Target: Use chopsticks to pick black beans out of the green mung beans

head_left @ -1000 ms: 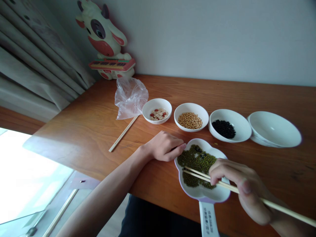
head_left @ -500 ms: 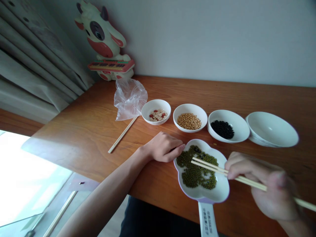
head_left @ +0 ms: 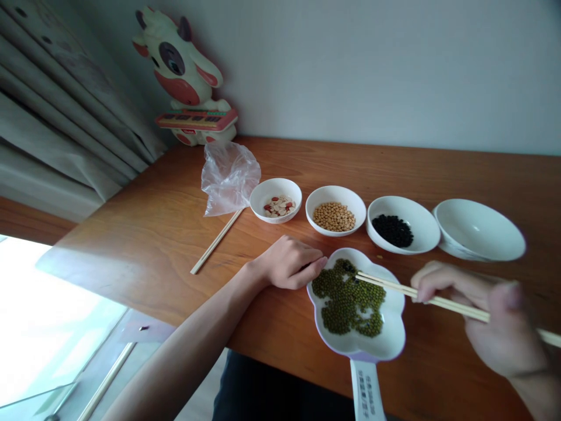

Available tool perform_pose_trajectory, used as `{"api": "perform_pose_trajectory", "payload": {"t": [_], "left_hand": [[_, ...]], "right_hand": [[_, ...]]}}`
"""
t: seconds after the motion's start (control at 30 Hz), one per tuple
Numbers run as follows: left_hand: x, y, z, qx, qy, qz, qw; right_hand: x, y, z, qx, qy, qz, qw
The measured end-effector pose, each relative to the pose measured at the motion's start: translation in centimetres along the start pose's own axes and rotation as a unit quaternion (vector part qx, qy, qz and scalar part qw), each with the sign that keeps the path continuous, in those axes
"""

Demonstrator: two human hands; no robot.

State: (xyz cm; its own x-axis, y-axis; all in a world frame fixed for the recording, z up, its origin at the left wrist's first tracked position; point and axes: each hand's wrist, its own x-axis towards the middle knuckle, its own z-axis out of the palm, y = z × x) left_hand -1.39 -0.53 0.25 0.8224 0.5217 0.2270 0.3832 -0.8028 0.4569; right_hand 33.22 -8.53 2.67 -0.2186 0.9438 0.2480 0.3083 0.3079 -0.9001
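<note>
My right hand [head_left: 486, 316] holds a pair of light wooden chopsticks [head_left: 421, 295], fingers closed around them. Their tips lie close together over the flower-shaped dish [head_left: 394, 345], white with a lilac rim and a labelled handle. Green mung beans [head_left: 344, 310] are spread inside it, with a few dark beans among them near the tips. Whether the tips pinch a bean is too small to tell. My left hand [head_left: 291, 263] is closed at the dish's upper left rim, thumb against the edge, its wrist by the table.
Behind the dish stand white bowls: one with red-and-white pieces [head_left: 276, 219], one with soybeans [head_left: 333, 229], one with black beans [head_left: 403, 242] and an empty bowl [head_left: 480, 231]. Left are a plastic bag [head_left: 230, 178], another pair of chopsticks [head_left: 217, 241] and a cow toy keyboard [head_left: 195, 120].
My right hand has shifted slightly right, and the chopstick tips moved right and a little up over the beans, drawing closer together. My left hand stays at the rim.
</note>
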Motion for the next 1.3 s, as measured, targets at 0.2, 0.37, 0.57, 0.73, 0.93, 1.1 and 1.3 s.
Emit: {"api": "perform_pose_trajectory", "payload": {"t": [0.2,0.37,0.57,0.73,0.93,1.1,1.3], "left_hand": [[0.0,0.1,-0.1,-0.002,-0.001,0.001,1.0],[0.0,0.0,0.0,-0.002,-0.002,0.001,1.0],[0.0,0.0,0.0,-0.001,-0.003,0.0,1.0],[0.0,-0.1,0.0,-0.004,-0.003,0.0,1.0],[0.0,0.0,0.0,-0.006,-0.005,0.001,1.0],[0.0,0.0,0.0,-0.001,0.0,0.003,1.0],[0.0,-0.1,0.0,-0.002,-0.002,0.002,1.0]], "right_hand": [[0.2,-0.7,0.7,-0.043,-0.104,0.013,0.993],[0.3,-0.5,0.0,-0.06,-0.128,0.023,0.99],[0.2,-0.3,-0.7,-0.059,-0.155,0.023,0.986],[0.2,0.0,-0.7,-0.064,-0.157,0.016,0.985],[0.2,0.0,-0.3,-0.045,-0.13,0.004,0.99],[0.1,0.0,-0.6,0.002,-0.084,-0.01,0.996],[0.5,1.8,-2.7,-0.032,0.199,-0.02,0.979]]}}
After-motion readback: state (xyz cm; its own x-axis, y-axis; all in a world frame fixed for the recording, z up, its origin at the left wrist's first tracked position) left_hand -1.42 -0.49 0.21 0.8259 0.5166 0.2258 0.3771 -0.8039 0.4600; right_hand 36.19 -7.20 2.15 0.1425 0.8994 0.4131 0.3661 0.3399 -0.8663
